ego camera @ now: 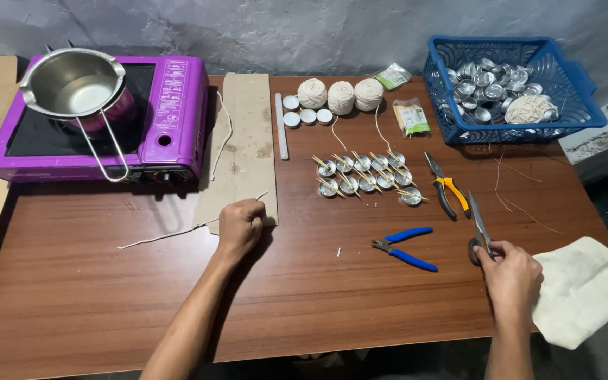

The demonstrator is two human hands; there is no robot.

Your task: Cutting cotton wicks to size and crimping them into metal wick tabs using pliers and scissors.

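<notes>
On the near right of the brown table [93, 295], the right hand [509, 276] closes its fingers round the dark handles of a pair of scissors [478, 226], whose blades point away toward the far side. Well apart to the left, the left hand [239, 226] is curled into a loose fist, pinching a pale length of string [167, 236] that trails left across the wood (its far end runs over a strip of cardboard [244, 144]). Between the hands lie blue-handled pliers [406, 248], and just beyond the scissors, yellow-handled pliers [446, 187]. Farther off sit small metal cups [364, 176] with little sticks laid across them, then three balls of twine [340, 96]. A white cloth [582, 288] lies just right of the right hand. At far left stands a purple stove [170, 119] bearing a steel pot [72, 83]; at far right, a blue basket [571, 84].
</notes>
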